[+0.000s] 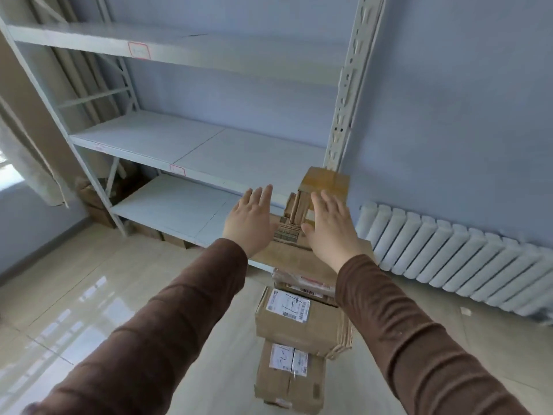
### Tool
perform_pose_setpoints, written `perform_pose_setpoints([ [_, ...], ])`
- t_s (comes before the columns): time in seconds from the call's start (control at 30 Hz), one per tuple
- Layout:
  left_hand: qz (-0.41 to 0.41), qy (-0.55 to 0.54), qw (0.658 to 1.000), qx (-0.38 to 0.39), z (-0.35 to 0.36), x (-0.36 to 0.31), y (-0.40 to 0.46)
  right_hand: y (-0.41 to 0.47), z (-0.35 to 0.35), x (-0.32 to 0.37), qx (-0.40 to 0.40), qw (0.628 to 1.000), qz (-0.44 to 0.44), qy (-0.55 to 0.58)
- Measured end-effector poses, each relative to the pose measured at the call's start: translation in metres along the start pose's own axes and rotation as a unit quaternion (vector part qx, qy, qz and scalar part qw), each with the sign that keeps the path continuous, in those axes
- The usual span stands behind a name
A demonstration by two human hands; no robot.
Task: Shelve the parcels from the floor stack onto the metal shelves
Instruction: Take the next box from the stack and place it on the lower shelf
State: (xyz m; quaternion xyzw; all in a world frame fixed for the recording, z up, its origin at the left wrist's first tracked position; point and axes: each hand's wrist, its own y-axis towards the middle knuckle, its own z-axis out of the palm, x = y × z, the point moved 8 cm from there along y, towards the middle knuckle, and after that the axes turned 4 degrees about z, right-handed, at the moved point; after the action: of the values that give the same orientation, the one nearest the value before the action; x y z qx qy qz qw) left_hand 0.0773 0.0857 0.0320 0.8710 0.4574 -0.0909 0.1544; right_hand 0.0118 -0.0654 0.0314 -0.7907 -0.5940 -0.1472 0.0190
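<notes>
Nearest, a labelled parcel [288, 375] sits at the foot of the floor stack [299, 319], another labelled parcel [294, 320] above it. Higher, the left hand [250, 224] and right hand [329, 230] reach in with fingers straight, each grip empty, either side of the upper parcels [294, 227] (a narrow, uneven tower). Beyond stand the bare metal shelves [191, 145]. A lopsided lift could topple the small top box [326, 181].
</notes>
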Motion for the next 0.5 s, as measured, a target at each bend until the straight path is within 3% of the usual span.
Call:
perform_pose_setpoints([
  [0.3, -0.041, -0.143, 0.987, 0.054, 0.083, -0.018, 0.106, 0.079, 0.030, -0.100, 0.015, 0.992, 0.080, 0.093],
  [0.5, -0.143, -0.281, 0.947, 0.055, 0.137, -0.009, 0.168, 0.127, 0.068, -0.154, 0.065, 0.948, 0.187, 0.249],
])
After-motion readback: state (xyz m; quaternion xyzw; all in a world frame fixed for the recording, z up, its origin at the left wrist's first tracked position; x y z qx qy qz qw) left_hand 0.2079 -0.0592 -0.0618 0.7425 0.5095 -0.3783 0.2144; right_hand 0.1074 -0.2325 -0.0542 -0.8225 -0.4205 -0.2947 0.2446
